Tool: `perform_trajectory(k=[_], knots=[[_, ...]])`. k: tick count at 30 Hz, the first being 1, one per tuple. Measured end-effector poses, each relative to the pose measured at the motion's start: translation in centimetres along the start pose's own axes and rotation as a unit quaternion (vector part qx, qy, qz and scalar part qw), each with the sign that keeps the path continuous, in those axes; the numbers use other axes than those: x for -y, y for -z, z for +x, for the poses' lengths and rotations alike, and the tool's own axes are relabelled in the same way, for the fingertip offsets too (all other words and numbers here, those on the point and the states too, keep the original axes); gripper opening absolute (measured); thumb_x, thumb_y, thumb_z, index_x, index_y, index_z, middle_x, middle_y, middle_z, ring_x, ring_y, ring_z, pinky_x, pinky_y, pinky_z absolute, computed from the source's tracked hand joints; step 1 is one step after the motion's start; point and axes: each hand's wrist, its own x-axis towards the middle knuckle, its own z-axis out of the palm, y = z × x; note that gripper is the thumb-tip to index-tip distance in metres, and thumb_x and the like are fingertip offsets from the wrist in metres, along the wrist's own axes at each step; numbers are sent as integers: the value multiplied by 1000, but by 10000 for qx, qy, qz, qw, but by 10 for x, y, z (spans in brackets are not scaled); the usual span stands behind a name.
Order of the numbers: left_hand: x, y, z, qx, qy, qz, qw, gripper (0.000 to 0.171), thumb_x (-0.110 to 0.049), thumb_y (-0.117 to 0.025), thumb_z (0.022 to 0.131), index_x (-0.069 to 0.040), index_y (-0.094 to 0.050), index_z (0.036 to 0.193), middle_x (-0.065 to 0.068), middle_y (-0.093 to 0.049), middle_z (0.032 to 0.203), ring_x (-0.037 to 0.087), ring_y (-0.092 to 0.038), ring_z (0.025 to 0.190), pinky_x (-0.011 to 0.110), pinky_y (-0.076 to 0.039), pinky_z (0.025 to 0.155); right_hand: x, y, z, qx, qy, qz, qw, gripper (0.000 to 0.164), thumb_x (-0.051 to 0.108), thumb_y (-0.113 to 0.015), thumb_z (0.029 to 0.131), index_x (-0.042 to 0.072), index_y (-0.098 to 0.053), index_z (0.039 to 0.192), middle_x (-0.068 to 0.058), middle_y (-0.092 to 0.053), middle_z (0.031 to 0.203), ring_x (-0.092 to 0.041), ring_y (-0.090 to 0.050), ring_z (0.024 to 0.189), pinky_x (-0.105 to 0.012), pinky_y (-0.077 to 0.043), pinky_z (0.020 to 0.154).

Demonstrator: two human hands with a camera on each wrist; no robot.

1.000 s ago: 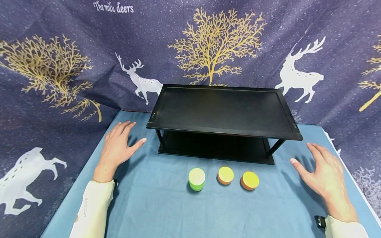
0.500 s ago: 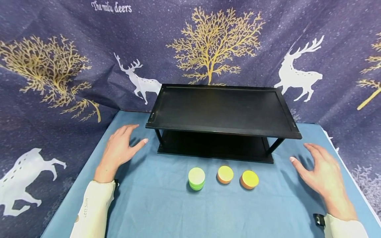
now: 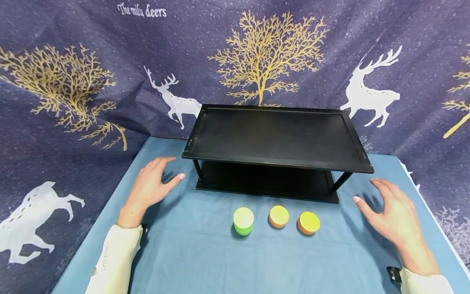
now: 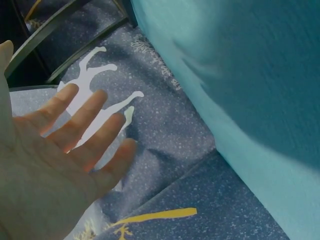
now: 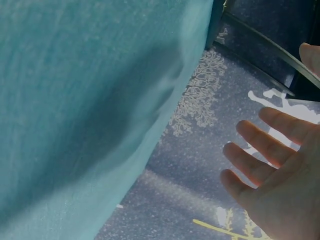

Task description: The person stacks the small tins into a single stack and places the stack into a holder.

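A black two-tier rack (image 3: 275, 136) stands at the back of the blue cloth. In front of it lie a green round piece with a pale top (image 3: 243, 221), which looks like a stack, and two orange round pieces with yellow tops, the middle one (image 3: 279, 216) and the right one (image 3: 308, 223). My left hand (image 3: 150, 185) hovers left of the rack, fingers spread and holding nothing; the left wrist view shows its bare palm (image 4: 45, 170). To the right of the rack my right hand (image 3: 394, 214) is likewise empty, with relaxed fingers (image 5: 257, 165) apart in the right wrist view.
A dark blue hanging cloth (image 3: 293, 49) printed with white deer and golden trees rises behind and beside the table. The blue tablecloth (image 3: 220, 265) spreads in front of the rack. Both forearms enter from the lower corners in white sleeves.
Both hands have shifted slightly inward toward the rack, the left to the right and the right to the left. The round pieces and rack have stayed put; the head view shifts slightly.
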Motion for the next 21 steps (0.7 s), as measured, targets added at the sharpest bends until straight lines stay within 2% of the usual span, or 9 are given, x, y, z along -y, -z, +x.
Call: perform_trajectory(k=[11,21], knots=[[-4,-4,-4,49,-137,-172,9997,65,-52,-73,98,-8,-62,144,17,-64,139,40,-58,129,65,-44,104,6,2,-5,167,-14,10,9999,64,27,-85,85,-4,-63,136,-28,-62,133,-55,-54,121,-68,-37,97],[-13,-5,-9,289,-114,-266,9992,65,-55,-71,98,-9,-62,144,14,-65,139,38,-60,128,63,-46,104,15,1,-6,123,141,9,9998,62,26,-86,83,-2,-65,135,-28,-64,130,-54,-56,119,-68,-38,96]])
